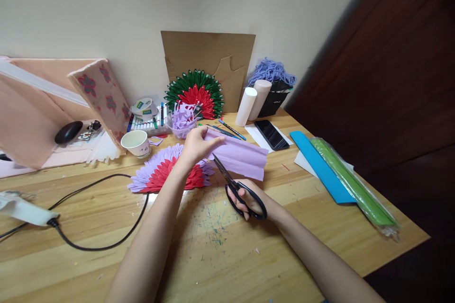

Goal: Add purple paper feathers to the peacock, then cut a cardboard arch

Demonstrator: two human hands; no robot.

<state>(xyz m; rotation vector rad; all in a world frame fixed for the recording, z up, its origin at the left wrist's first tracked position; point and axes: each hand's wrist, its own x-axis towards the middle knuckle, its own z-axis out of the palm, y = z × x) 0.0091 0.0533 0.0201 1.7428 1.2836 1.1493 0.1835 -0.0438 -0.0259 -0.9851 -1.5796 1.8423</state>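
Purple paper is pinched in L hand over the desk, R hand gripping scissors. Blades r v close to L thumb tho, so a slip could nick it imo.

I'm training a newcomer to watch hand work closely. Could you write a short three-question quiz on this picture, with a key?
1. Multiple choice: What does the right hand hold?
A) a ruler
B) the scissors
C) a glue stick

2. True or false: The left hand holds a green package.

3. Fill in the blank: The petal fan lying on the table has lilac outer petals and ____ inner ones.

Key:
1. B; the fingers are at the black handle loops.
2. False; it holds a lilac sheet.
3. red
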